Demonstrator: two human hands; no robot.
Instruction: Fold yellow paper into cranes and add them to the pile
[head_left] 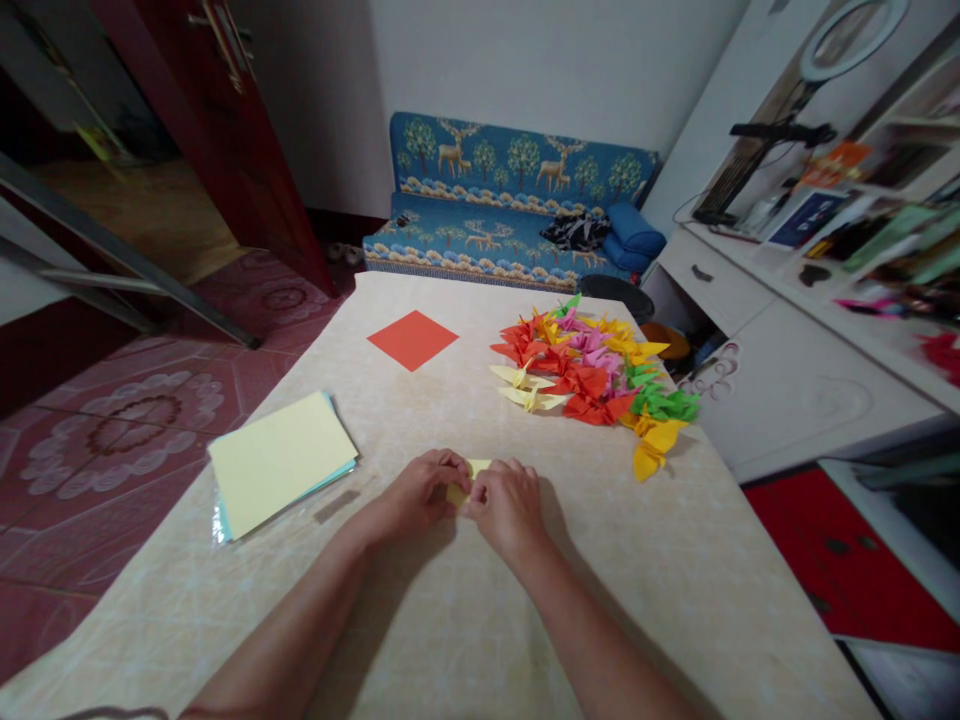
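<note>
Between my two hands, low over the table, is a small piece of folded yellow paper (pixel 477 467). My left hand (pixel 426 488) pinches its left side, fingers curled together. From the right, my right hand (pixel 510 500) is closed on the same paper with thumb and fingers. Most of the paper is hidden by my fingers, so its folded shape cannot be made out. Beyond my hands, a flat red paper square (pixel 412 340) lies with a corner toward me. To the right is a cluster of folded paper cranes (pixel 585 370) in red, yellow, pink, green and orange.
A stack of pale yellow and blue paper (pixel 285 460) on a clear plastic wrapper lies at the left of the table (pixel 450 630). Behind the table stands a blue patterned sofa (pixel 480 220). A white desk (pixel 787 340) with clutter is at the right, a red door (pixel 225 130) at the left.
</note>
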